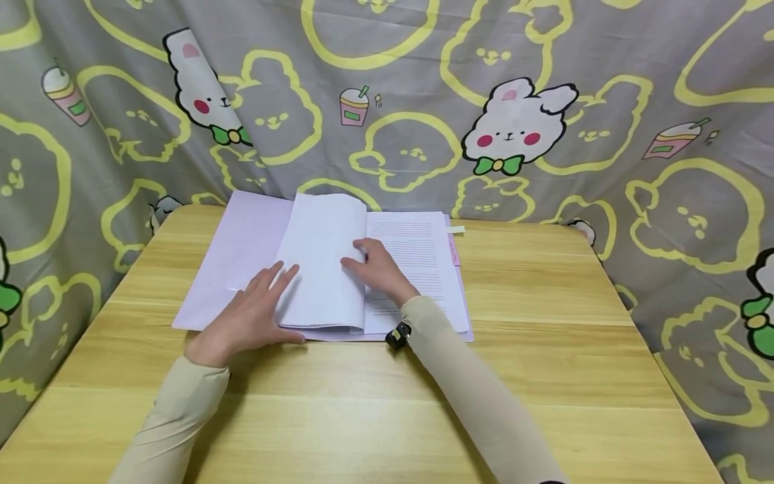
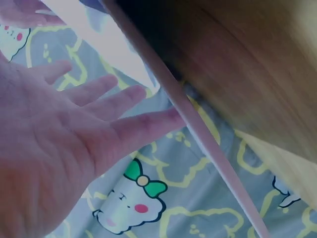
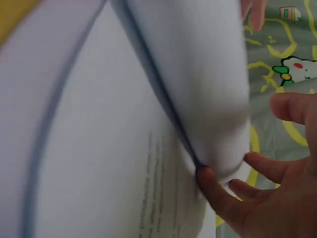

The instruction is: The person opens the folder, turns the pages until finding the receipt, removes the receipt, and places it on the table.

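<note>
A lilac folder [image 1: 244, 245] lies open on the table, with white turned sheets [image 1: 323, 262] over its middle and a printed page [image 1: 408, 259] on the right. My left hand [image 1: 250, 316] is at the lower left edge of the turned sheets, fingers spread. In the left wrist view that hand [image 2: 64, 134] shows straight fingers beside the folder's edge [image 2: 218, 158]. My right hand [image 1: 383, 272] reaches over the printed page to the turned sheets. In the right wrist view its fingertips [image 3: 205, 176] touch the sheets by the fold, without gripping them.
A white tab [image 1: 455, 230] and a pink tab [image 1: 453, 250] stick out at the folder's right side. Behind the wooden table [image 1: 544, 349] hangs a grey curtain [image 1: 411, 87] with cartoon animals. A small black object [image 1: 397, 335] sits at the right wrist.
</note>
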`<state>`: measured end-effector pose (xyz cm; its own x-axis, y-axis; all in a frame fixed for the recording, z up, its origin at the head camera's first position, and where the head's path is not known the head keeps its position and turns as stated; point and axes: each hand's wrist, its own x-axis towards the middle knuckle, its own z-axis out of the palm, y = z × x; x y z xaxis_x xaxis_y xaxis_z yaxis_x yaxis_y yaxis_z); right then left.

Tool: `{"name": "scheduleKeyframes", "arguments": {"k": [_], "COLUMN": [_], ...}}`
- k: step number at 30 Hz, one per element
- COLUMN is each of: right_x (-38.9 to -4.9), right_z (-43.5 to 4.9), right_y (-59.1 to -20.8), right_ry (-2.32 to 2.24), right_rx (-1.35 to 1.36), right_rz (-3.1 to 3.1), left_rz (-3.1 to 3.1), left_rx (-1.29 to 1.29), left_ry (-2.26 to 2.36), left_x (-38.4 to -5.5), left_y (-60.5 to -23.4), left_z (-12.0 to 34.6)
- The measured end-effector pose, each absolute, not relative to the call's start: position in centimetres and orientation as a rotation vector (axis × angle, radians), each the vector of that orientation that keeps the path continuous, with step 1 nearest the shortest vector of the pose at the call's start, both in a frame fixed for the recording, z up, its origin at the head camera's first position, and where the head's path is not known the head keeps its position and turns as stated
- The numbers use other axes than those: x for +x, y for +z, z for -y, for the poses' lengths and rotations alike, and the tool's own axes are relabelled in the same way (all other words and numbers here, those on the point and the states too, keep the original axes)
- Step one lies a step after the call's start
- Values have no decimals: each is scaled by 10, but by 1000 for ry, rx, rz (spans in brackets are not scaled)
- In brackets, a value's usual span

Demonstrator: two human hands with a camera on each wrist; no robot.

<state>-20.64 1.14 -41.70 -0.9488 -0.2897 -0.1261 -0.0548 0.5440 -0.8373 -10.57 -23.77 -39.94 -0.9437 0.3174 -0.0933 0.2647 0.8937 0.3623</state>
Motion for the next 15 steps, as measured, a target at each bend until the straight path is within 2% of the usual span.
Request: {"name": "scheduleKeyframes", "arguments": {"k": [15], "right_x": [-155], "right_z": [-3], "right_y": [-402], "right_ry": [-802], "right_rx": [-465], "right_rz": [-2664], "left_rz": [-2894], "left_rx": [457], "left_ry": [364], "left_x": [-104], "left_y": [-405], "left_z": [230]}}
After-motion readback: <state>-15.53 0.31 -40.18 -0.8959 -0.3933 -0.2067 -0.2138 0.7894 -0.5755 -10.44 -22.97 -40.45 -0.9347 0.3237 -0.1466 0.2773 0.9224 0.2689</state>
